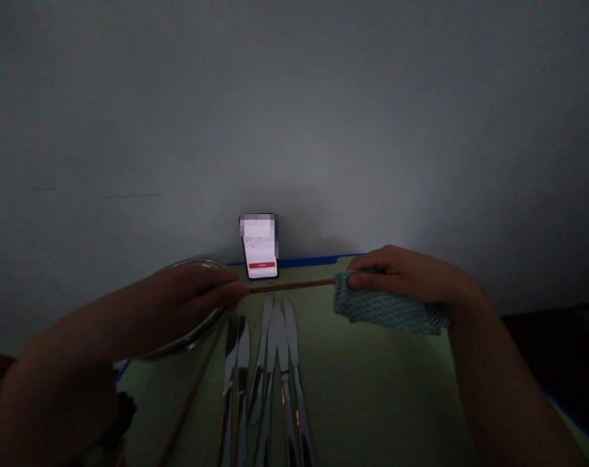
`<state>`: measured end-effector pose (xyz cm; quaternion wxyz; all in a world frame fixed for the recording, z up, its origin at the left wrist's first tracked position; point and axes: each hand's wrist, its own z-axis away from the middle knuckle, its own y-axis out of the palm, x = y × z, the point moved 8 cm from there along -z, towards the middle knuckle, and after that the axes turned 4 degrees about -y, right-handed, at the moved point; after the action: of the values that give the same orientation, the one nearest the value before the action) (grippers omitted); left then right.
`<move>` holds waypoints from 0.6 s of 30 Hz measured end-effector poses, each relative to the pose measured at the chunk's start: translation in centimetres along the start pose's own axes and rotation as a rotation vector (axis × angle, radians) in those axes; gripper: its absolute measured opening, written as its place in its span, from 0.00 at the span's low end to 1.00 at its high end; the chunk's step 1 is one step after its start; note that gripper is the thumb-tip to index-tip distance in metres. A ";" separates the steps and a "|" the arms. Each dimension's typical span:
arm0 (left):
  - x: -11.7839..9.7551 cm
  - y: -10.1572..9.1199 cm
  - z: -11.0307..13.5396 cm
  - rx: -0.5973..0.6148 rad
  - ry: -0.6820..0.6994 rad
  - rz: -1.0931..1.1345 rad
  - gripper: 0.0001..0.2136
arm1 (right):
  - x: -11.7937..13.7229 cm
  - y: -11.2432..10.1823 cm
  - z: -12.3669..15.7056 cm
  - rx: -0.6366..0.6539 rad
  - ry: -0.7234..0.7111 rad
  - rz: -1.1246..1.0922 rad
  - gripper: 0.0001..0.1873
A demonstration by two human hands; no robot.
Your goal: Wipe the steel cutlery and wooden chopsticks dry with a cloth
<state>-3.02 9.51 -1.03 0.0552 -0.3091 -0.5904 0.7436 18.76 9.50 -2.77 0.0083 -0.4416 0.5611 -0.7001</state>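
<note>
My left hand (pixel 216 288) pinches one end of a thin wooden chopstick (pixel 292 286), which lies nearly level above the table. My right hand (pixel 396 275) grips a green-and-white patterned cloth (pixel 384 308), and the chopstick's other end runs into it. Below the chopstick, several table knives (pixel 277 344) lie side by side with blades pointing away from me. A second chopstick (pixel 190 402) slants on the table to their left. Behind my left forearm a round metal dish (pixel 202 331) is partly hidden.
A lit phone (pixel 260 256) leans against the grey wall (pixel 294 117) at the table's back. Blue edging (pixel 307 262) runs along the pale green tabletop (pixel 372 395). The scene is dim, and the floor area at the right is dark.
</note>
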 end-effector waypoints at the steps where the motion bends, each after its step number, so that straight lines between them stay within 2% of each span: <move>1: 0.7 -0.3 0.4 0.002 -0.047 0.033 0.18 | -0.5 -0.5 0.4 -0.027 0.033 -0.026 0.16; 4: 1.6 -0.9 0.8 -0.004 -0.105 0.082 0.17 | -1.1 -1.5 1.2 -0.097 0.067 -0.066 0.16; 7: 1.4 -1.0 0.4 -0.019 -0.119 0.091 0.17 | -0.5 -2.4 1.3 -0.217 0.018 -0.095 0.15; 9: 0.7 -0.8 0.0 -0.015 -0.087 0.131 0.18 | -0.3 -3.4 1.4 -0.373 -0.004 -0.175 0.16; 13: -0.5 0.0 -0.7 0.019 -0.014 0.211 0.16 | -1.0 -5.1 2.1 -0.793 0.043 -0.398 0.17; 16: -0.8 0.8 -1.8 0.002 0.011 0.208 0.17 | -1.6 -5.4 2.5 -1.089 0.077 -0.503 0.21; 18: -1.1 1.5 -2.5 0.012 0.040 0.172 0.19 | -1.9 -5.1 2.4 -1.203 0.094 -0.536 0.23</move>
<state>-0.41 10.69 -2.24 0.0049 -0.3731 -0.5560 0.7427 23.89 10.49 0.03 -0.4391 -0.4627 0.7247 -0.2608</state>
